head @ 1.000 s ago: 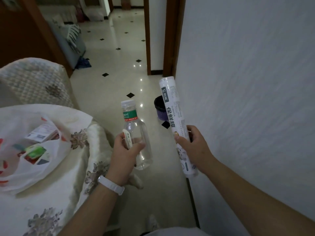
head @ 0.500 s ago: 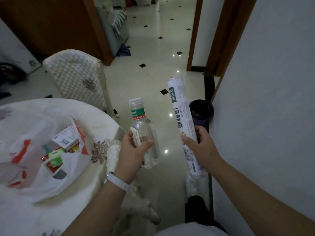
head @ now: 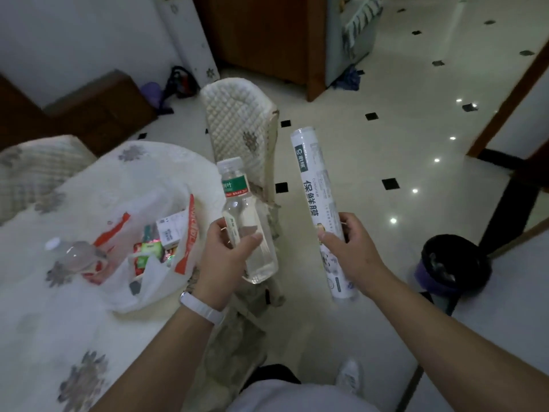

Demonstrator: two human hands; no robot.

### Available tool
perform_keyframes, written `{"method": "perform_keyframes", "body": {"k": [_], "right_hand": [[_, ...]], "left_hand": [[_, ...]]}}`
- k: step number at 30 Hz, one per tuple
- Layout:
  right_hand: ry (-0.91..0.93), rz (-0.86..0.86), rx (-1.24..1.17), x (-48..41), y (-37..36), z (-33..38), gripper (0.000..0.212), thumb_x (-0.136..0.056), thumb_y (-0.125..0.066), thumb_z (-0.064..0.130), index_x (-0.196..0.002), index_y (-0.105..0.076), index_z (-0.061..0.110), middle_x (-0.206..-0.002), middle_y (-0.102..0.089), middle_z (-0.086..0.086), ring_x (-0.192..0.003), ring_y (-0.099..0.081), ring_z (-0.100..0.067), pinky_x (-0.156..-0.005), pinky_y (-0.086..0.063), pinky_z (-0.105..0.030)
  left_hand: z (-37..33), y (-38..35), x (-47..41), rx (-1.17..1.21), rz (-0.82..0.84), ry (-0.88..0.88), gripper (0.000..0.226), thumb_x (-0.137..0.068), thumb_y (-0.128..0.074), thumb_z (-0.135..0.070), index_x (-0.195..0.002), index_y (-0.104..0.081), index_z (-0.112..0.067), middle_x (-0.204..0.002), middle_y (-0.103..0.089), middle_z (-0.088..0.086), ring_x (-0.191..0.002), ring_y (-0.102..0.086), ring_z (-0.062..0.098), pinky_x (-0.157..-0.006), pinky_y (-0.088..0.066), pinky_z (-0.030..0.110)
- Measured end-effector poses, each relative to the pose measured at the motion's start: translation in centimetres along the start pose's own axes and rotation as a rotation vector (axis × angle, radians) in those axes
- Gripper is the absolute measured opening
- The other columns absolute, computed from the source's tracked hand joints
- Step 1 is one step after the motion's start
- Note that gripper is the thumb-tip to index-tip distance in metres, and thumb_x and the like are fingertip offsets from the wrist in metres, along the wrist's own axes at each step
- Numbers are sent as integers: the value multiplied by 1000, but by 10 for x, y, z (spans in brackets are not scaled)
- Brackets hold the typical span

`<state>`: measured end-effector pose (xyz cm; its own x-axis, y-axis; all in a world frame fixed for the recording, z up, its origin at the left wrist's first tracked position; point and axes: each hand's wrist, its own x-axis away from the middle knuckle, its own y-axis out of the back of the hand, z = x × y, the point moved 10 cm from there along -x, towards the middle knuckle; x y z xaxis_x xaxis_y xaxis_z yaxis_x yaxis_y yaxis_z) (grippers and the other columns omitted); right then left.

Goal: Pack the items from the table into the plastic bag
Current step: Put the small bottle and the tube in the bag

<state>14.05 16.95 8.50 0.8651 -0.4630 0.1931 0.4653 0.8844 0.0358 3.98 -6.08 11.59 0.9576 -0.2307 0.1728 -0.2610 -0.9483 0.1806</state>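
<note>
My left hand (head: 227, 257) grips a clear plastic bottle (head: 237, 197) with a green label, held upright just past the table's right edge. My right hand (head: 350, 251) holds a long white roll of cling film (head: 316, 185) near its lower end, upright over the floor. A white plastic bag (head: 154, 272) with red print lies open on the table (head: 44, 322), left of my left hand. Inside it I see small boxes (head: 170, 228) and colourful packets. A second clear bottle (head: 72, 254) lies on its side at the bag's left.
A quilted chair back (head: 237, 123) stands behind the table, another chair (head: 32, 171) at far left. A dark bin (head: 453, 263) with a purple base sits on the tiled floor at right. A wooden cabinet (head: 261, 37) and door frames stand further back.
The view has swung left, bringing the table, bag and lying bottle into fuller view. Both hands keep their grips on the bottle and the roll, now nearer the bag.
</note>
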Motion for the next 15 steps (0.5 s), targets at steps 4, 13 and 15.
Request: {"method": "perform_keyframes", "body": {"k": [4, 13, 15], "right_hand": [[-22, 137, 7, -28, -38, 0, 21, -87, -69, 25, -104, -56, 29, -97, -69, 4, -79, -69, -9, -64, -52, -25], [-68, 338, 170, -82, -119, -4, 29, -86, -70, 27, -112, -56, 30, -102, -70, 7, -84, -70, -10, -71, -56, -32], [-69, 341, 208, -99, -133, 1, 28, -86, -70, 28, -109, -56, 34, -102, -69, 9, -86, -70, -9, -74, -56, -33]], "left_hand": [[13, 41, -10, 84, -177, 50, 48, -80, -77, -13, -121, -54, -18, -108, -72, 2, -97, -71, 22, -76, -56, 36], [51, 125, -50, 234, -488, 106, 43, -81, -78, -13, -116, -53, -19, -106, -69, 5, -95, -70, 24, -82, -58, 43], [56, 142, -67, 241, -522, 104, 43, -82, -77, -11, -116, -51, -15, -105, -68, 5, -91, -70, 20, -77, -58, 38]]}}
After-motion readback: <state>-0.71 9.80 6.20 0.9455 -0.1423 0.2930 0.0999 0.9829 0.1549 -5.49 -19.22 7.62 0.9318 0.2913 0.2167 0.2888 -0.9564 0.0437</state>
